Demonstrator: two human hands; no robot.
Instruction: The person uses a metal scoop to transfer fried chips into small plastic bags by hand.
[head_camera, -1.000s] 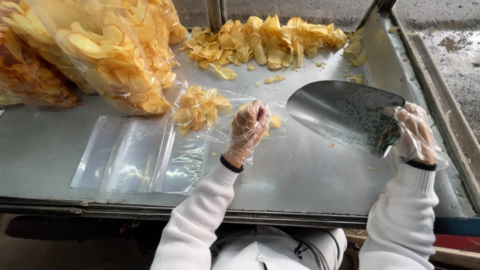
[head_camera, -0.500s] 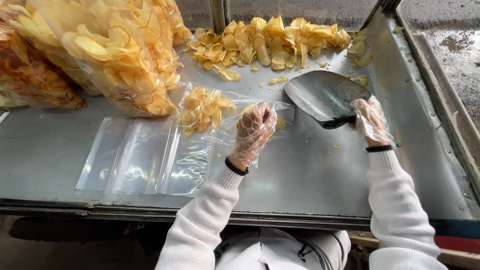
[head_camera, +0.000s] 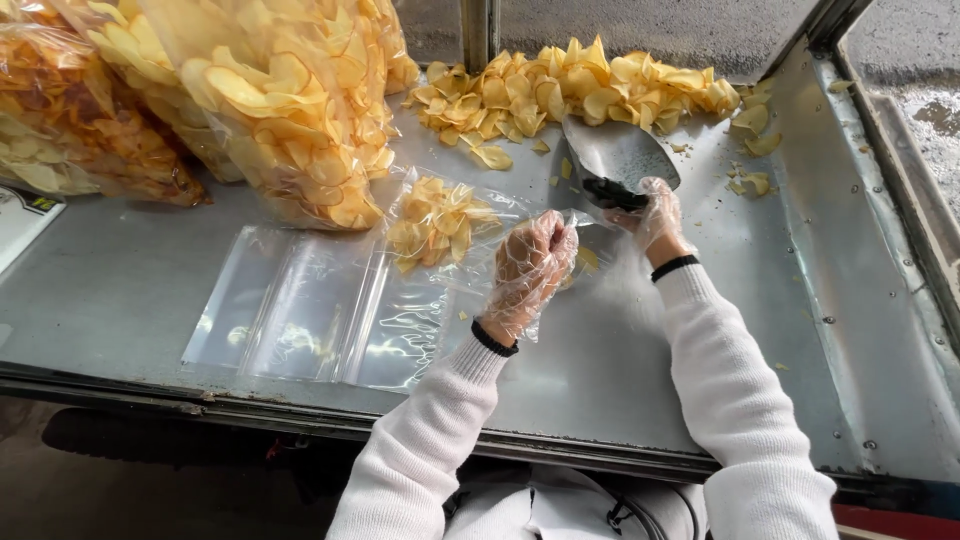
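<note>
My right hand (head_camera: 655, 215), in a thin clear glove, grips the black handle of a metal scoop (head_camera: 618, 158) whose blade points at a loose pile of yellow chips (head_camera: 570, 90) at the back of the metal counter (head_camera: 700, 340). My left hand (head_camera: 532, 268), also gloved, pinches the open mouth of a small clear plastic bag (head_camera: 445, 225) that lies on the counter with a handful of chips inside. The two hands are close together, just right of that bag.
Several flat clear bags (head_camera: 310, 315) lie left of my left hand. Big plastic bags full of chips (head_camera: 270, 100) stand at the back left, a darker one (head_camera: 70, 130) beside them. A few stray chips (head_camera: 750, 180) lie near the raised right rim.
My right hand has swung the scoop from the right side of the counter to the left and back, up to the chip pile. My left hand keeps holding the bag's mouth.
</note>
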